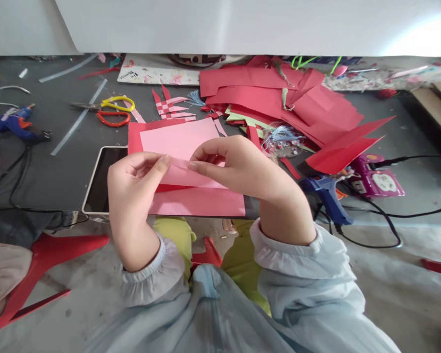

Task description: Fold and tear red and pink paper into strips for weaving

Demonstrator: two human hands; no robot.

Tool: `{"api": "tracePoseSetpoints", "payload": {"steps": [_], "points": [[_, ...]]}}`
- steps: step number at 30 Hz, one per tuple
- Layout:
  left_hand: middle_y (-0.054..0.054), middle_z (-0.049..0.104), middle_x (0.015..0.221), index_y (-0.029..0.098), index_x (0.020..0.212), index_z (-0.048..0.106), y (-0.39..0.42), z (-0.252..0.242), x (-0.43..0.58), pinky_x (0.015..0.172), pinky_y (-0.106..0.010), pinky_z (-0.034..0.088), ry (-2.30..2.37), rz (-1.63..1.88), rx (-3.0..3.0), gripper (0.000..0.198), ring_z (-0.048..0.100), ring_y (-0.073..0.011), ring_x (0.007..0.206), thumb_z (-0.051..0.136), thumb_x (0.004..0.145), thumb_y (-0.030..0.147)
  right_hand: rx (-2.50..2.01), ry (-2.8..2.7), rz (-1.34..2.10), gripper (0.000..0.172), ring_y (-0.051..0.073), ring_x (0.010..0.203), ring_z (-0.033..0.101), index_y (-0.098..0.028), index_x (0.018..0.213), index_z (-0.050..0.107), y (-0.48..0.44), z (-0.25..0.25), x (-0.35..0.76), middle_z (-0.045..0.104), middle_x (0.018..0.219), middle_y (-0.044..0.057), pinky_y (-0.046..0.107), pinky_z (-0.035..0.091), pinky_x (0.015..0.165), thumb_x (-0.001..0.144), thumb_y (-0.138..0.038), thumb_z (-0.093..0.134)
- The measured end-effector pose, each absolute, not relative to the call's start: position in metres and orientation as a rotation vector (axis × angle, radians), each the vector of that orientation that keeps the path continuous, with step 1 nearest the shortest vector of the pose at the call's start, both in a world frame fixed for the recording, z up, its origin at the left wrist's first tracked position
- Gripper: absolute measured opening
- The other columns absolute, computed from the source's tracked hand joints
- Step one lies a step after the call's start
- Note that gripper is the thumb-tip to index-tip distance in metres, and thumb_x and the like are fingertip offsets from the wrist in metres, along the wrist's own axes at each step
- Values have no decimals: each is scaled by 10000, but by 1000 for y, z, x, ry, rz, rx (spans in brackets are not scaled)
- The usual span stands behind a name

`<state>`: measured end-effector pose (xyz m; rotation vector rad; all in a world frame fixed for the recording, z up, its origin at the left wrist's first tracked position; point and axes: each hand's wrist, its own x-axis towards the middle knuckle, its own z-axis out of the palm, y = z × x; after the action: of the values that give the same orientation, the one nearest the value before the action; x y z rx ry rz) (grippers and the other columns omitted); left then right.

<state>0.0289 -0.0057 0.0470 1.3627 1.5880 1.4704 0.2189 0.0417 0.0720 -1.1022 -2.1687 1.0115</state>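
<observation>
My left hand (pixel 134 184) pinches the pink paper (pixel 180 135) between thumb and forefinger. A short distance to the right, the thumb and fingers of my right hand (pixel 238 164) pinch the same pale pink paper. Between the two pinches a narrow lighter band shows; whether it is a fold or a separate strip I cannot tell. Beneath lie a red sheet (pixel 134 135) and, at the table's front edge, another pink sheet (pixel 202 203). A white-framed device with a dark screen (pixel 103 179) lies partly behind my left hand.
Scissors (pixel 113 110) with yellow and red handles lie back left, beside woven paper strips (pixel 169 105). A pile of red paper (pixel 257 98) spreads behind my right hand. Blue glue guns (pixel 329 196) (pixel 12 122) with trailing cables flank the work, and a purple box (pixel 378 179) stands right.
</observation>
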Motion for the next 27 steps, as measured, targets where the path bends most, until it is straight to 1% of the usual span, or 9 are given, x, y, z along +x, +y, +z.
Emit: {"api": "tracePoseSetpoints", "payload": {"steps": [3, 8, 14, 18, 20, 23, 27], "points": [[-4, 738, 707, 258, 724, 763, -5, 46, 28, 610, -315, 571, 1576, 1489, 1360, 101, 696, -174, 690, 811, 758, 340, -1124, -2206, 1001, 168, 119, 651, 585, -145, 797, 701, 43, 72, 221, 718, 740, 34, 279, 411, 626, 895, -262, 631], [-16, 735, 707, 249, 748, 759, -6, 50, 28, 569, -334, 565, 1505, 1309, 1454, 103, 690, -182, 648, 808, 753, 339, -1064, -2255, 964, 152, 122, 670, 587, -146, 832, 724, 45, 70, 223, 737, 781, 37, 283, 410, 646, 890, -243, 621], [2, 725, 695, 274, 719, 737, -6, 51, 29, 609, -346, 592, 1532, 1375, 1413, 102, 703, -178, 671, 809, 755, 337, -1043, -2238, 1012, 176, 118, 658, 585, -151, 809, 708, 45, 74, 224, 724, 747, 28, 278, 418, 617, 897, -279, 625], [6, 734, 711, 271, 759, 756, -5, 47, 24, 623, -331, 589, 1527, 1404, 1411, 97, 714, -167, 694, 801, 753, 357, -1076, -2243, 1015, 119, 129, 658, 604, -167, 799, 708, 45, 79, 233, 731, 753, 29, 285, 450, 618, 844, -276, 697], [-3, 746, 737, 271, 781, 764, -6, 47, 22, 641, -337, 596, 1526, 1426, 1436, 104, 720, -173, 712, 797, 760, 366, -1061, -2246, 992, 92, 136, 664, 610, -181, 797, 705, 45, 80, 238, 735, 766, 29, 291, 469, 626, 837, -264, 704], [-13, 760, 770, 266, 806, 773, -10, 51, 23, 654, -337, 597, 1484, 1424, 1513, 103, 717, -174, 721, 802, 769, 357, -1011, -2251, 914, 100, 148, 674, 613, -204, 789, 697, 43, 81, 243, 735, 777, 33, 309, 481, 636, 864, -270, 689], [11, 761, 775, 289, 788, 784, -17, 57, 26, 689, -317, 591, 1461, 1426, 1646, 60, 702, -159, 723, 832, 759, 307, -921, -2285, 769, 111, 161, 682, 608, -229, 764, 686, 38, 87, 244, 722, 766, 32, 329, 474, 647, 875, -228, 697]]}}
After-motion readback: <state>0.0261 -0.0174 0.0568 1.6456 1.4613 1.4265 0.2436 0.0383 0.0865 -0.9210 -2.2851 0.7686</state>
